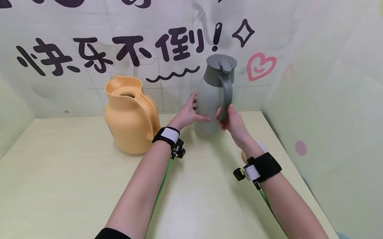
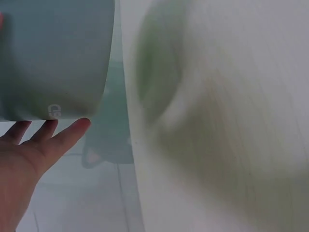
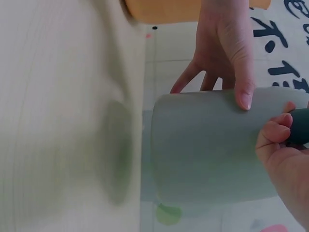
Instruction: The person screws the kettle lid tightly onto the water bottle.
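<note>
A grey thermos jug (image 1: 208, 95) with a darker lid and handle stands upright near the back of the table, its base slightly above the tabletop. My right hand (image 1: 237, 126) grips the lower part of its handle, the fingers curled round it in the right wrist view. Against the jug's left side rests my left hand (image 1: 190, 114), fingers spread and fairly straight, thumb across the front. In the left wrist view, the left fingertips (image 2: 79, 126) touch the jug's wall beside small pale lettering.
An orange jug (image 1: 131, 121) without a lid stands left of my left hand. Partly hidden behind my right wrist is a small round object (image 1: 244, 157) with a tan rim. A printed curtain (image 1: 179, 98) hangs behind the pale table (image 1: 65, 182), and another covering (image 1: 337, 103) rises at right.
</note>
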Tool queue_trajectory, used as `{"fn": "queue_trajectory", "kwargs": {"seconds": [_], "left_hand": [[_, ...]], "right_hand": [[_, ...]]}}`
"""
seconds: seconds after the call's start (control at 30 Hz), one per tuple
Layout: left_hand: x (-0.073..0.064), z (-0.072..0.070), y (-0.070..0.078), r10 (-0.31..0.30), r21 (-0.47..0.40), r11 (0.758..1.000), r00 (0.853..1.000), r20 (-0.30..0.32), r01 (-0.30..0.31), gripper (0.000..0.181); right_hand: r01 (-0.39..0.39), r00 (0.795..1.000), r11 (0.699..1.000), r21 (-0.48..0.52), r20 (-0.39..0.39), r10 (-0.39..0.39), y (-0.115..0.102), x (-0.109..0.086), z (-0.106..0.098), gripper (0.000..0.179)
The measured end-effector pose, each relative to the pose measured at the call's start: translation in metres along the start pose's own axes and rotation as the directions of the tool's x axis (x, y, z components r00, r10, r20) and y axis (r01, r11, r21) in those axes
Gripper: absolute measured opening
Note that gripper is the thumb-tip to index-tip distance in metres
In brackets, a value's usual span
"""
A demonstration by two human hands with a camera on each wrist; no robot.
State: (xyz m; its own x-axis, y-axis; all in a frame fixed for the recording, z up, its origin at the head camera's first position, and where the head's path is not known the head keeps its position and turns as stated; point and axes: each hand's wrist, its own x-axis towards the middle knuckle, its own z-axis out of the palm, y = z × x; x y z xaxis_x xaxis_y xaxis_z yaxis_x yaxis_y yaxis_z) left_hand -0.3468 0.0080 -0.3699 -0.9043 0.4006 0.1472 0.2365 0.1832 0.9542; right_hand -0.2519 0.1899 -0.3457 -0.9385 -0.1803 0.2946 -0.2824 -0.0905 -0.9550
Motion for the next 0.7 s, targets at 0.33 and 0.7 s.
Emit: {"fn": "queue_trajectory", "kwargs": {"seconds": [0.33, 0.7], "left_hand": [[0.006, 0.007, -0.016, -0.038, -0.006, 0.999, 0.999, -0.024, 0.038, 0.123], [0.006, 0.013, -0.03, -0.068, -0.025, 0.997, 0.997, -0.028, 0.067, 0.121]], "right_hand": [[-0.047, 0.999, 0.999, -0.021, 0.016, 0.047, 0.017, 0.007, -0.011, 0.065], [-0.083, 0.997, 0.996, -0.014, 0.002, 0.083, 0.029, 0.007, -0.013, 0.064]]}}
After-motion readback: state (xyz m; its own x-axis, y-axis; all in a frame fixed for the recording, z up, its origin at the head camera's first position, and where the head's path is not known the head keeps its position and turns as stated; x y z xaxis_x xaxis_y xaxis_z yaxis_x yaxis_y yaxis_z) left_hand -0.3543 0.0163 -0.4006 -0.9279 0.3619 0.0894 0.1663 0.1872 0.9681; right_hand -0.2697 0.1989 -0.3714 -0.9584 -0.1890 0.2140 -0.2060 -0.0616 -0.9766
